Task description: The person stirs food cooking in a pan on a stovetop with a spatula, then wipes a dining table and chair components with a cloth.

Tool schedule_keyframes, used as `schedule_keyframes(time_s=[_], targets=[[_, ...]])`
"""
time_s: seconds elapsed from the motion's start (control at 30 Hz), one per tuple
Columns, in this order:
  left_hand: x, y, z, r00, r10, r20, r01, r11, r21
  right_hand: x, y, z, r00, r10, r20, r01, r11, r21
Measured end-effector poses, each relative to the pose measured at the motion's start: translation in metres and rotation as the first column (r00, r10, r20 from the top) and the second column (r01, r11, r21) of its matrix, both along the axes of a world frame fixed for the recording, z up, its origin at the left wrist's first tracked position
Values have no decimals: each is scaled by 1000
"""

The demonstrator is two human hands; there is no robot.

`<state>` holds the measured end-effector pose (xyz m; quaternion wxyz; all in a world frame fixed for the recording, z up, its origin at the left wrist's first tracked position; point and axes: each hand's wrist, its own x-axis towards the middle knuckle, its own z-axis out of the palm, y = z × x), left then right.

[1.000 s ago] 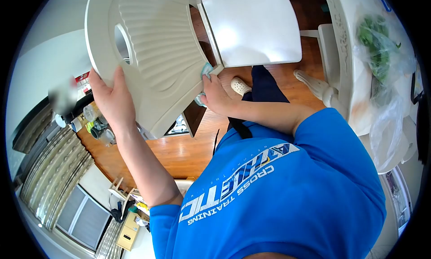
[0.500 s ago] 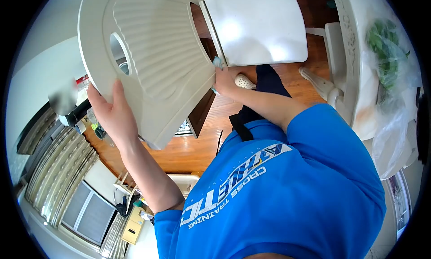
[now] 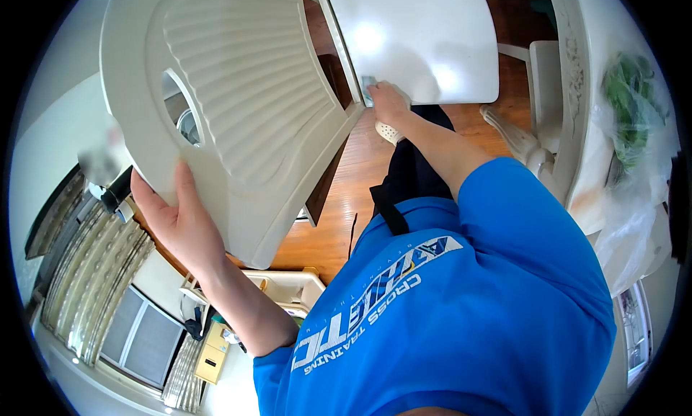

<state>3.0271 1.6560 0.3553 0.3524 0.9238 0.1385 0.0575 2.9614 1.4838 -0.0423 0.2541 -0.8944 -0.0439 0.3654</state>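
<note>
A white chair stands before me, its ribbed chair back (image 3: 223, 92) at the left and its smooth seat (image 3: 425, 34) at the right. My left hand (image 3: 169, 214) is closed around the edge of the chair back, thumb on the near face and the other fingers partly hidden. My right hand (image 3: 389, 103) presses a pale bluish cloth (image 3: 368, 88) onto the seat's corner, close to where seat and back meet. Most of the cloth is covered by the fingers.
To the right, a white carved table (image 3: 573, 92) carries a clear plastic bag with green vegetables (image 3: 631, 113). Another white chair (image 3: 544, 92) is tucked beside it. My shoe (image 3: 389, 132) is on the wooden floor (image 3: 346, 193) below. Curtains (image 3: 90, 272) hang at the far left.
My right hand has moved with the cloth from the lower side edge of the chair back onto the seat corner. The chair back appears slightly lower and further left, my left hand still on it.
</note>
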Motion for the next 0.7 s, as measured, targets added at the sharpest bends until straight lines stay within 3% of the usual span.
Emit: schedule_keyframes(time_s=[0.03, 0.07, 0.13, 0.17, 0.27, 0.33, 0.47, 0.57, 0.63, 0.7], targets=[[-1, -2, 0, 1000, 10, -6, -10, 1000, -5, -2, -2, 2, 980, -122, 156, 110, 990, 85], [-1, -7, 1, 999, 42, -2, -42, 997, -62, -3, 0, 4, 982, -113, 151, 102, 992, 79], [-2, -7, 0, 996, 85, 11, -83, 988, -129, -3, 12, 7, 987, 90, 134, -102, 991, 84], [-3, -7, -1, 995, 97, 3, -96, 988, -125, -2, 20, -6, 987, 102, 127, -113, 990, 88], [-4, -10, 1, 989, 149, 3, -148, 983, -112, -3, 29, -31, 997, -44, -59, 45, 999, 17], [-2, -12, 2, 981, 193, 8, -191, 977, -97, 17, 3, 7, 970, 238, 39, -241, 967, 81], [-4, -6, 1, 983, 179, 33, -174, 978, -117, 23, -16, 1, 958, 266, 103, -275, 959, 75], [-4, -2, 0, 985, 172, 17, -169, 978, -123, 31, -20, -2, 932, 361, 21, -360, 932, -32], [-3, -5, 1, 988, 154, 32, -150, 982, -114, 33, -14, -2, 995, 93, 32, -95, 993, 66], [-3, -8, 2, 981, 194, 25, -189, 973, -135, 32, 1, -1, 982, 188, 19, -189, 980, 68]])
